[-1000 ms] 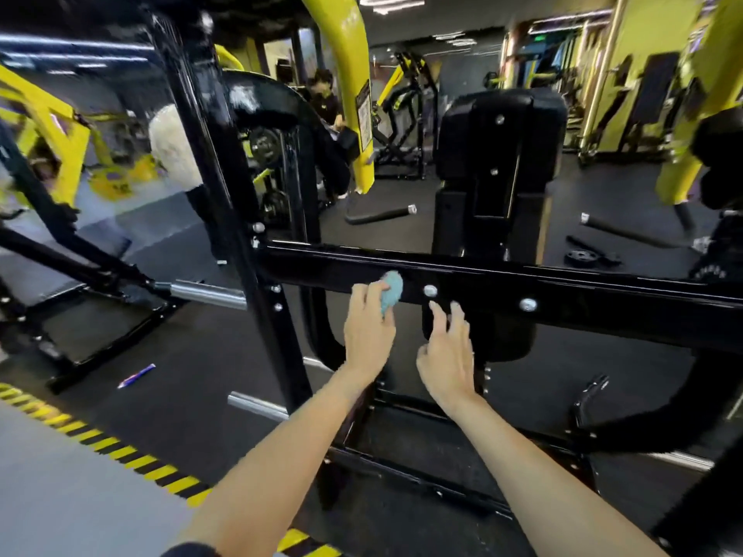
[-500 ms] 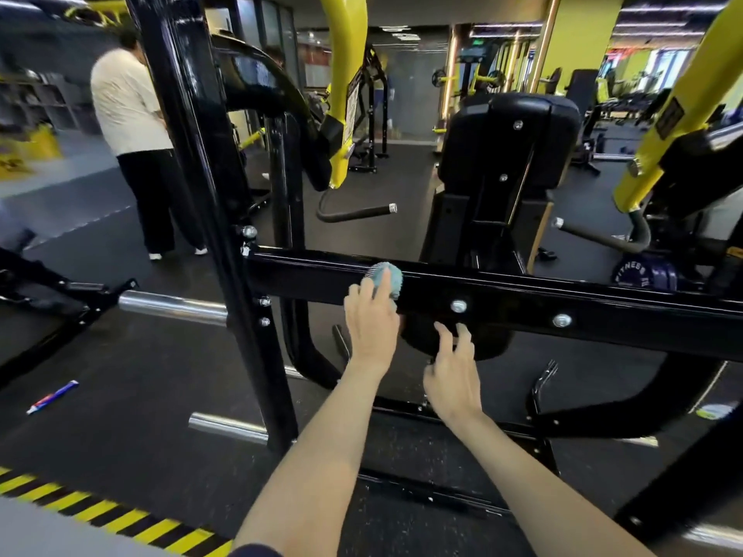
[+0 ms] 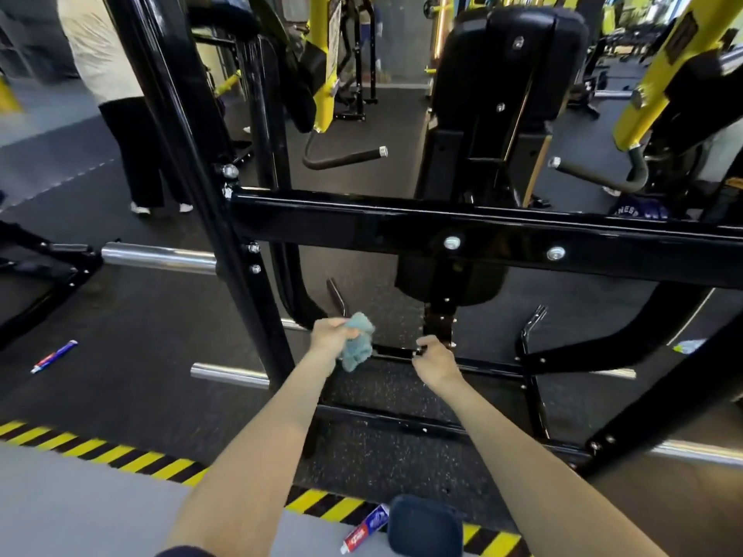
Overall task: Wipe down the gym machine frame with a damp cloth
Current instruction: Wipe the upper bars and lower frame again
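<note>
- Cloth (image 3: 356,341): blue-green, bunched, gripped in the left hand (image 3: 331,335); fingers are curled round it and a loose end hangs below the fist.
- The cloth is low down, just above the low base bar (image 3: 392,353); can't tell if it touches metal.
- Right hand (image 3: 436,357): fingers curled, at that same base bar; can't tell if it grips the bar or only hovers.
- Progress: the glossy black crossbar (image 3: 362,231) above the hands looks shiny and streak-free, probably done. My judgement is that the lower frame is the step in hand. Base bars and the upright post (image 3: 241,275) likely remain.
- Surface: black speckled rubber floor (image 3: 402,396), with a yellow-black hazard stripe (image 3: 100,452) along a grey edge. A toothpaste tube (image 3: 364,530) lies beside a dark blue object (image 3: 424,524), and a second tube (image 3: 54,355) lies well apart on the left.
- Room: a gym with yellow-armed machines. A black back pad (image 3: 510,54) stands behind the crossbar, and a standing person (image 3: 104,54) is at far left.
</note>
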`<action>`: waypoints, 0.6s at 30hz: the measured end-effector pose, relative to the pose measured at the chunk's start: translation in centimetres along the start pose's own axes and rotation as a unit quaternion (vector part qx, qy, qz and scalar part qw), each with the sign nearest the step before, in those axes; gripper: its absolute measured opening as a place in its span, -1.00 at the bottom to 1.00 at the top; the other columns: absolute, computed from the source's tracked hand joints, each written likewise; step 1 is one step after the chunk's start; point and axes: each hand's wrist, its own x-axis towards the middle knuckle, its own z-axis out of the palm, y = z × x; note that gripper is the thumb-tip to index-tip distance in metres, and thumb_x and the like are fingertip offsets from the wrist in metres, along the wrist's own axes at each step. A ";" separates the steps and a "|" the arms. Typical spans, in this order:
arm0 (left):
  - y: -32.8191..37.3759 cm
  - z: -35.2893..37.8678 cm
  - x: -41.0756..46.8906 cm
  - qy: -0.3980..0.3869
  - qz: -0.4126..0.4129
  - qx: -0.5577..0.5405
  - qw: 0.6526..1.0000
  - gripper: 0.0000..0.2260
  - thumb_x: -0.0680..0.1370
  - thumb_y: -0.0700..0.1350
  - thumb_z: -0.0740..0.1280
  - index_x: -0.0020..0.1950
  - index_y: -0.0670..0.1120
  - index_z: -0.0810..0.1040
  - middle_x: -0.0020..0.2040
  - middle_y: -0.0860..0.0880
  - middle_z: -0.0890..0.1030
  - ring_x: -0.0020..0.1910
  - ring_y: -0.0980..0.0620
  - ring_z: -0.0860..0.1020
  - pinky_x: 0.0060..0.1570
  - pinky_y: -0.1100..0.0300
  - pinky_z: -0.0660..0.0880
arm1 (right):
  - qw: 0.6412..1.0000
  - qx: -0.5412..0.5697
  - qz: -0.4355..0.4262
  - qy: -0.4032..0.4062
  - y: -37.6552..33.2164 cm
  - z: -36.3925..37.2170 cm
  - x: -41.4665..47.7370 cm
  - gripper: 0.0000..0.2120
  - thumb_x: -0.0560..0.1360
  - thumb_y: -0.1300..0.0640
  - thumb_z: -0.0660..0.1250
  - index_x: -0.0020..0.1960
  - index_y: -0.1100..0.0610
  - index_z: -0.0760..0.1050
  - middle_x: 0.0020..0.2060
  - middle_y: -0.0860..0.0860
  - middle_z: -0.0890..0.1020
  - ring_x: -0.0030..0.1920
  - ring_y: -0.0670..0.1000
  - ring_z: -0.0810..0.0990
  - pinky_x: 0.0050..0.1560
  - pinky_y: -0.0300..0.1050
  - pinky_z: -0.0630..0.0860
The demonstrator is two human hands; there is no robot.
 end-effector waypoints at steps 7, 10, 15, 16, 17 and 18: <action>-3.2 1.8 -2.5 -0.222 -0.159 -0.179 0.945 -0.83 0.63 -0.18 0.21 0.19 -0.12 0.52 -0.08 -0.09 0.60 -0.15 0.01 0.56 -0.25 0.17 0.52 | 0.932 0.293 0.172 -0.124 4.5 3.1 0.7 -0.62 0.61 -0.04 0.21 0.30 0.18 0.45 0.09 0.15 0.61 0.03 0.05 0.60 -0.06 -0.07 0.53; -5.7 2.9 -2.5 -0.241 -0.201 -0.230 0.921 -0.80 0.64 -0.08 0.18 0.12 -0.12 0.55 -0.12 -0.09 0.60 -0.19 0.01 0.55 -0.31 0.21 0.48 | 0.882 0.413 0.158 -0.164 6.3 3.0 2.4 -0.50 0.56 -0.27 0.14 0.17 0.13 0.52 0.10 0.10 0.60 0.12 0.06 0.56 0.17 0.01 0.47; -11.2 4.1 -1.8 -0.229 -0.239 -0.266 0.905 -0.71 0.61 0.08 0.22 0.02 -0.09 0.62 -0.12 -0.06 0.64 -0.14 0.03 0.57 -0.22 0.21 0.48 | 0.881 0.403 0.167 -0.186 9.2 5.5 5.9 -0.66 0.55 0.00 0.33 0.19 0.23 0.52 0.16 0.15 0.61 0.13 0.06 0.57 -0.07 -0.09 0.50; -12.5 4.3 -1.7 -0.229 -0.239 -0.274 0.903 -0.68 0.60 0.10 0.22 0.00 -0.09 0.65 -0.13 -0.05 0.64 -0.16 0.04 0.57 -0.22 0.22 0.48 | 0.886 0.391 0.174 -0.179 10.0 6.5 6.5 -0.76 0.54 0.14 0.36 0.15 0.23 0.50 0.17 0.19 0.60 0.09 0.07 0.57 -0.14 -0.11 0.49; -13.7 4.4 -1.5 -0.226 -0.238 -0.284 0.901 -0.69 0.57 0.10 0.25 0.01 -0.10 0.66 -0.13 -0.06 0.64 -0.18 0.04 0.57 -0.22 0.23 0.50 | 0.885 0.392 0.183 -0.173 10.9 7.4 7.0 -0.83 0.53 0.22 0.36 0.11 0.21 0.49 0.15 0.21 0.60 0.03 0.08 0.58 -0.19 -0.12 0.48; -14.9 4.5 -1.5 -0.219 -0.238 -0.294 0.900 -0.70 0.52 0.08 0.31 0.06 -0.11 0.64 -0.10 -0.06 0.64 -0.19 0.04 0.57 -0.23 0.24 0.52 | 0.886 0.390 0.191 -0.166 11.6 8.4 7.4 -0.90 0.54 0.27 0.33 0.05 0.19 0.49 0.10 0.19 0.60 -0.03 0.07 0.58 -0.22 -0.13 0.48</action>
